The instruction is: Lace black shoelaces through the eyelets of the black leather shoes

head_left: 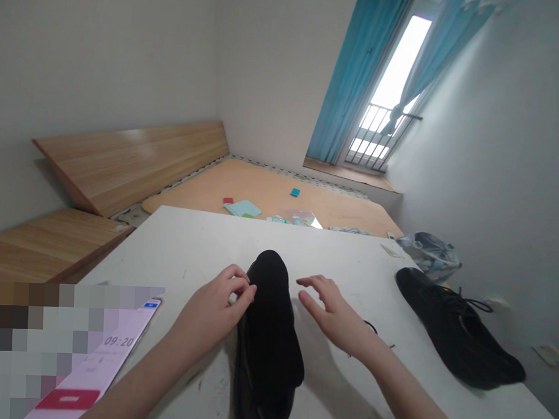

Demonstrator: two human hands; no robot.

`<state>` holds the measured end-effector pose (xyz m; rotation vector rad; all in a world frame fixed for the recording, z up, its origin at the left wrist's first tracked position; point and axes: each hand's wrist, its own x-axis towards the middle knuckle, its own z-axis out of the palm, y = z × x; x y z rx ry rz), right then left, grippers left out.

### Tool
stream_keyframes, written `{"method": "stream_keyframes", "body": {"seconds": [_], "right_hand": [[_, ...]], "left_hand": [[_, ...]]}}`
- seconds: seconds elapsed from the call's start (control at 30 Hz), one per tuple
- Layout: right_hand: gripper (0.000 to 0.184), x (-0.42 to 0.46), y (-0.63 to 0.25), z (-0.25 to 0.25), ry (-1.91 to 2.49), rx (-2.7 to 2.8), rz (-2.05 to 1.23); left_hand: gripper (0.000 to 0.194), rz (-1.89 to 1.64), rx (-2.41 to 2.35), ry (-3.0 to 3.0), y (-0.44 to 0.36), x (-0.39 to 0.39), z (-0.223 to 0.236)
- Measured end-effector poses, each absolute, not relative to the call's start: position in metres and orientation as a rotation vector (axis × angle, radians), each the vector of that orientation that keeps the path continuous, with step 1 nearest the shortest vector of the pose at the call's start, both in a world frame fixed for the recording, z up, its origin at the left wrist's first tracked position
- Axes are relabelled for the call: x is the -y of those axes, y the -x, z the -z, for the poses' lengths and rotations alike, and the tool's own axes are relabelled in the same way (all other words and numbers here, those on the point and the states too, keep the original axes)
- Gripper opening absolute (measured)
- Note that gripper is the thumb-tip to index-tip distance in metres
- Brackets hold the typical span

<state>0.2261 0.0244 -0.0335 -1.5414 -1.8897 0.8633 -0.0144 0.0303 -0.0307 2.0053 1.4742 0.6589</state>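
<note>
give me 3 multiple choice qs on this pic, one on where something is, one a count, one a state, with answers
1. Where is the lace-up black shoe in relation to the right hand?
A. Inside the plastic bag
B. Under the phone
C. On the table, to the right of that hand

2. How many black shoes are on the white table?
A. One
B. Two
C. Four

3. What state is the right hand in?
A. Open with fingers spread, apart from the middle black shoe
B. Clenched around the phone
C. Holding the plastic bag

1: C, the shoe lies out on the table's right side, past the hand.
2: B, one stands mid-table and the lace-up one lies at the right.
3: A, a gap shows between the fingertips and the shoe.
</note>
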Motion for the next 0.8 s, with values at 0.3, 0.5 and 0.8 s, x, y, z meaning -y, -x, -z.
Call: {"method": "stream_keyframes", "body": {"seconds": [0.3, 0.5, 0.8], "right_hand": [[0.031, -0.049, -0.21, 0.01, 1.335, 1.53, -1.275], [0.039, -0.047, -0.224, 0.044, 1.426, 1.389, -1.449], [0.032, -0.022, -0.211, 0.038, 1.417, 1.693, -1.264]], "left_hand": [[0.028, -0.51, -1.477, -2.145, 0.023, -0.035, 0.021], [0.035, -0.299, -1.315, -2.417, 0.005, -0.024, 0.0], [0.023, -0.173, -1.159, -2.685, -0.016, -0.028, -0.005]]}}
